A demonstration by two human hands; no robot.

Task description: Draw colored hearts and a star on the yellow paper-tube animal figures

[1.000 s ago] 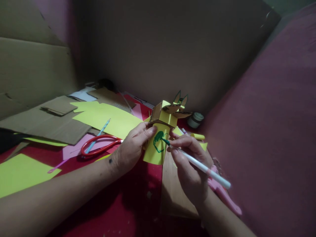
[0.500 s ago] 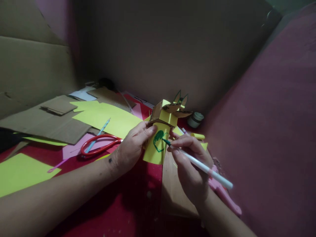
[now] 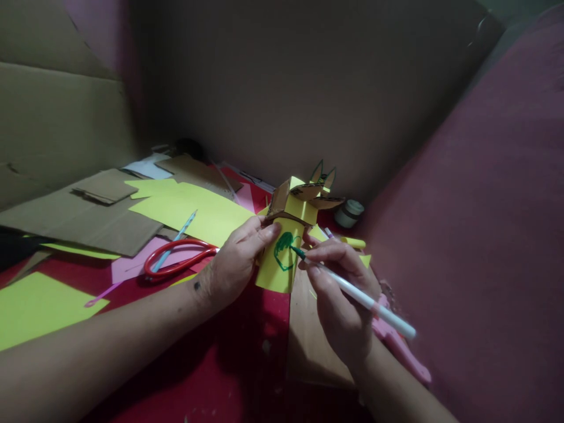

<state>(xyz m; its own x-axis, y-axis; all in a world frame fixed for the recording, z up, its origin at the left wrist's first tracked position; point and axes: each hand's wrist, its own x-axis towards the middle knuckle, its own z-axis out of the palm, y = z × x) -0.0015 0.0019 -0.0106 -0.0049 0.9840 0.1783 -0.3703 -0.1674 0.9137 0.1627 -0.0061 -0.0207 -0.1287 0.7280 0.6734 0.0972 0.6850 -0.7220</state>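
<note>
My left hand (image 3: 238,258) is closed on a paper-and-cardboard figure (image 3: 269,273), its thumb lying on the yellow front. The figure has a curved yellow paper body, brown cardboard pieces above it and two pointed, green-edged ear shapes at the top. A green heart-like outline (image 3: 285,249) is drawn on the body, its upper left filled with green. Pinched in my right hand (image 3: 341,294) is a green felt-tip pen (image 3: 365,299) with a white barrel, its tip on the drawing. The fingers of my left hand behind the figure are hidden.
Red-handled scissors (image 3: 176,275) and a light-blue pencil (image 3: 187,224) lie left of my left hand. Yellow paper (image 3: 194,205) and cardboard (image 3: 101,226) cover the left side. A pink-handled tool (image 3: 403,352) lies at right, and a small white jar (image 3: 349,214) stands behind.
The pen tip has shifted very slightly right over the green drawing. Both hands hold nearly the same position.
</note>
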